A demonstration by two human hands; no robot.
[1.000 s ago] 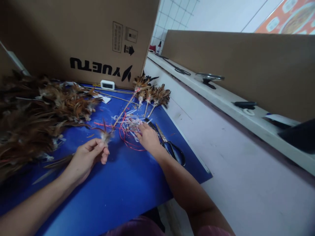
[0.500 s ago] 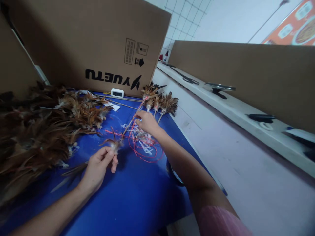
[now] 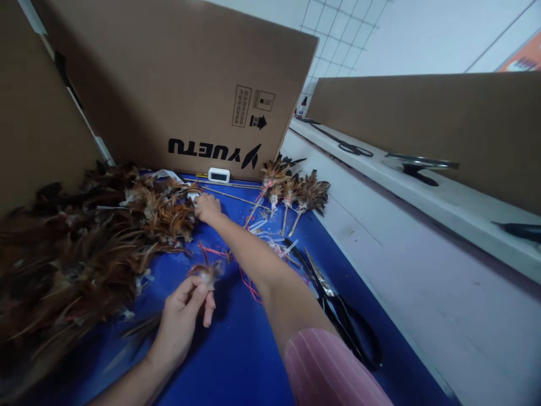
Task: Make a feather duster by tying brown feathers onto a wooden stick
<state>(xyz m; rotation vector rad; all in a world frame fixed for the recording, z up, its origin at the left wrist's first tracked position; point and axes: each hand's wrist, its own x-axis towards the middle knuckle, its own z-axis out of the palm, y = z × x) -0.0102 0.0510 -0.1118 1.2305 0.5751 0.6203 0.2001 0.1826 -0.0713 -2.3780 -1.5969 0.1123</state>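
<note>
Now right hand point(image 3: 208, 208) beside feather pile point(image 3: 101, 248), away from red string point(image 3: 251, 288).

A blue tabletop point(image 3: 236, 355) carries a broad heap of brown feathers point(image 3: 84, 254) along its left side. Toward the back, a small white digital display point(image 3: 218, 175) sits near thin sticks point(image 3: 236, 197). Mid-table is red string point(image 3: 213, 251); at right, feather bundles point(image 3: 313, 194) and black-handled scissors point(image 3: 326, 288).

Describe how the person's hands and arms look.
The left hand and right hand are bare, with no glove or wristband showing. A pink sleeve with thin pale stripes covers part of the right arm; no sleeve shows on the left forearm.
</note>
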